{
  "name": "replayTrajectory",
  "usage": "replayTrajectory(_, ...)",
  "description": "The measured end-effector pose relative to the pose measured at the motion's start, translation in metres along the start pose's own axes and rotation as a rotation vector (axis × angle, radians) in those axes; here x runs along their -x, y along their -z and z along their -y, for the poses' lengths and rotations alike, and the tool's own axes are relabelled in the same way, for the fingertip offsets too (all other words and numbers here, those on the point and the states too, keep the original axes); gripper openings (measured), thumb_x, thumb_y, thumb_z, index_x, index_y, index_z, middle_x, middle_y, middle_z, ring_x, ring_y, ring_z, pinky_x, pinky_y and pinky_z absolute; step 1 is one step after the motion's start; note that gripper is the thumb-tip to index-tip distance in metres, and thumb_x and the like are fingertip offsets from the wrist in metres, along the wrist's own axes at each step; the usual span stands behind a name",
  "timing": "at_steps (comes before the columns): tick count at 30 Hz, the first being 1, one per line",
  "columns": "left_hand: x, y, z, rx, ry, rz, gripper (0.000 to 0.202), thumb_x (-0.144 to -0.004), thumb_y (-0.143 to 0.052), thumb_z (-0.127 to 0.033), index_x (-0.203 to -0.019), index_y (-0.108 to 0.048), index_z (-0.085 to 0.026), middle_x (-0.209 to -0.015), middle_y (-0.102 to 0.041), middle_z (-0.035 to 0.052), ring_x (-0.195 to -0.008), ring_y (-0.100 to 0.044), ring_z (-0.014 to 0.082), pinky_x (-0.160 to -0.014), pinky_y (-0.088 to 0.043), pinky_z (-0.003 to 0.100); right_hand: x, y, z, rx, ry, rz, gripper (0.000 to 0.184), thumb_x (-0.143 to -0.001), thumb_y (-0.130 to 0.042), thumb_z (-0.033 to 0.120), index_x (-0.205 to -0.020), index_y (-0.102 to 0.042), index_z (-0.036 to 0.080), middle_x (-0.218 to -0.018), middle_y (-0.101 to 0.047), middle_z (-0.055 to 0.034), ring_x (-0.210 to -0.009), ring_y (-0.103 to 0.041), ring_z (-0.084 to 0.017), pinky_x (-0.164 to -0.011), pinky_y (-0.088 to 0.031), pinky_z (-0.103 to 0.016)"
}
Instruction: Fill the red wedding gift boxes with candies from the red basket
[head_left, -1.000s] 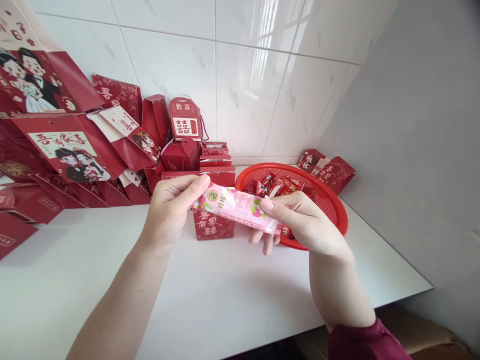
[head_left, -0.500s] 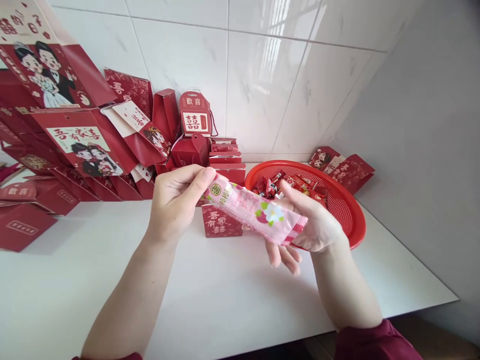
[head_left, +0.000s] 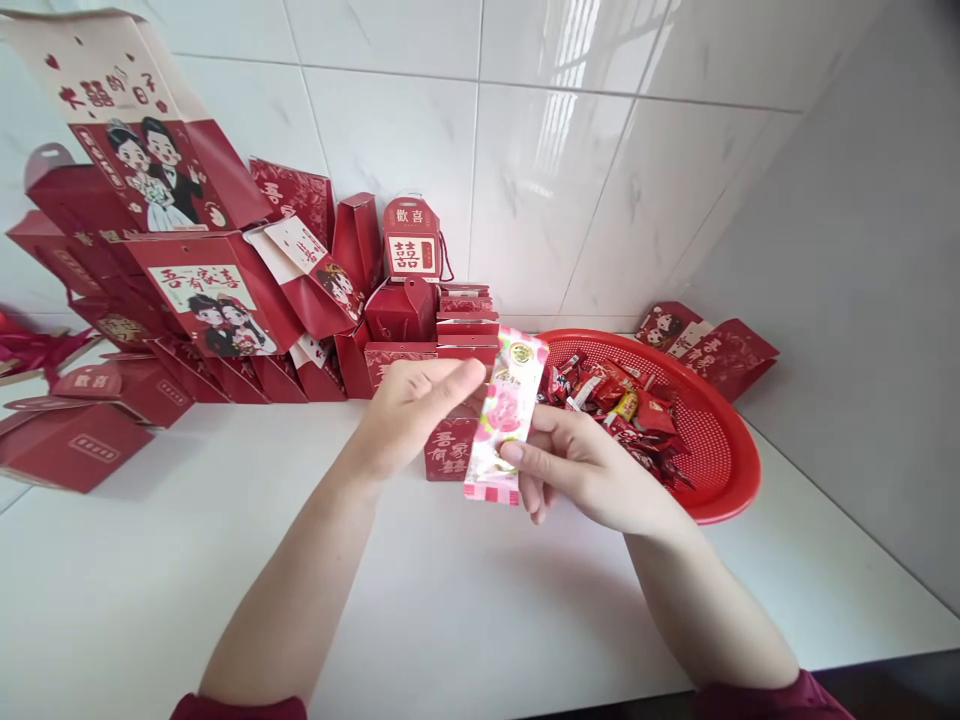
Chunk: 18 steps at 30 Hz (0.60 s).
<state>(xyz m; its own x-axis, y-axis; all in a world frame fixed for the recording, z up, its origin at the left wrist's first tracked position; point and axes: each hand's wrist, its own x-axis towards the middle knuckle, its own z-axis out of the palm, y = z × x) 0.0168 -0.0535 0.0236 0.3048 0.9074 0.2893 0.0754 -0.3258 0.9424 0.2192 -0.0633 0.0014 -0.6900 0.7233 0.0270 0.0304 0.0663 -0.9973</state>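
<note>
Both hands hold a long pink snack packet (head_left: 506, 415) with flower print, now nearly upright above the white table (head_left: 450, 600). My left hand (head_left: 416, 410) pinches the packet's upper part between thumb and fingers. My right hand (head_left: 581, 465) grips its lower part, thumb on the front. Just behind the packet stands a small red gift box (head_left: 448, 448) with gold characters, partly hidden by my hands. To the right a red mesh basket (head_left: 720, 450) holds several red-wrapped candies (head_left: 622, 400).
Many red paper gift bags and boxes (head_left: 217, 290) lean against the tiled wall at the back left. Flat red boxes (head_left: 75, 440) lie at the far left. More folded red boxes (head_left: 712, 350) sit behind the basket by the grey side wall. The table edge runs near the bottom right.
The packet has turned from lying slantwise across both hands to nearly upright. My right hand shifted from cradling its far end to gripping its lower part. The view moved slightly left.
</note>
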Motion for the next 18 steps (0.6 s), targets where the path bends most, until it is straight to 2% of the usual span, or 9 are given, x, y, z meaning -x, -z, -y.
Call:
replayTrajectory(3,-0.0011,-0.0031,-0.0022,-0.028,0.044,0.002,0.032,-0.088,-0.062,-0.043,-0.072,-0.068,-0.015,-0.072,-0.065,0.0023,-0.068,-0.060,0.0140,-0.062,-0.047,0.025,-0.0005,-0.0009,0.0023,0.116,0.013,0.038,0.021,-0.094,-0.057,0.037,-0.087,-0.056,0.017,-0.059,-0.058,0.0040,-0.052,-0.057,-0.009,-0.053,-0.047,-0.021)
replayTrajectory(13,-0.0008,-0.0005,-0.0028,0.086,0.179,0.028,0.030,-0.087,-0.062,-0.042,-0.075,-0.071,-0.017,-0.072,-0.069,0.0046,-0.059,-0.064,0.0155,-0.053,-0.053,0.027,0.0002,0.0005,0.0053,0.198,0.056,0.118,0.025,-0.096,-0.053,0.041,-0.088,-0.052,0.018,-0.063,-0.059,0.0032,-0.056,-0.059,-0.010,-0.057,-0.048,-0.023)
replayTrajectory(16,-0.0010,-0.0028,-0.0020,0.086,0.190,0.050,0.031,-0.087,-0.062,-0.043,-0.077,-0.072,-0.016,-0.073,-0.071,0.0056,-0.060,-0.066,0.0171,-0.054,-0.055,0.029,0.0004,0.0018,0.0065,0.212,0.045,0.120,0.025,-0.095,-0.055,0.042,-0.087,-0.053,0.018,-0.065,-0.059,0.0023,-0.057,-0.059,-0.011,-0.057,-0.049,-0.023)
replayTrajectory(18,-0.0018,-0.0002,-0.0008,0.058,0.150,0.029,0.033,-0.089,-0.059,-0.045,-0.080,-0.073,-0.017,-0.078,-0.073,0.0072,-0.066,-0.068,0.0184,-0.059,-0.057,0.030,0.0042,0.0082,0.0089,0.237,0.036,0.089,0.027,-0.094,-0.055,0.044,-0.088,-0.055,0.018,-0.070,-0.061,0.0003,-0.060,-0.060,-0.012,-0.057,-0.049,-0.024)
